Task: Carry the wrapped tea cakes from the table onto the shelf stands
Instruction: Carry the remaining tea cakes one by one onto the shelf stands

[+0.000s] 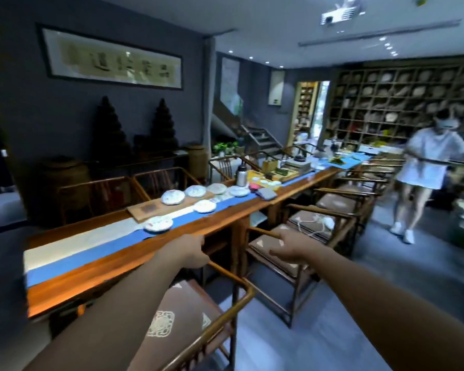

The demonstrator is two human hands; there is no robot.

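Nearest: a wooden armchair with a brown patterned cushion [188, 311] is being shown below both outstretched forearms. The left hand [190, 253] is being held over the chair rail at the edge of the long orange-brown wooden counter [118, 263]; its fingers are being kept loosely curled, with nothing held. The right hand [292, 246] is being held out palm down over a second cushioned armchair [300, 231], its fingers being kept relaxed and slightly spread, nothing being gripped.

On the counter: a blue and cream cloth runner [91, 253] is being displayed lengthwise. The nearest white paper-wrapped round tea cake [158, 224] is lying on the runner, near both hands but apart from them. Five further wrapped tea cakes [196, 195] are lying beyond, some on a flat wooden board [150, 208].

Farther off: a steel flask [242, 175] is standing with tea ware. At the far right, a grid of wooden wall shelves [399, 103] is being shown, and a person in white [426, 162] is being seen before it.
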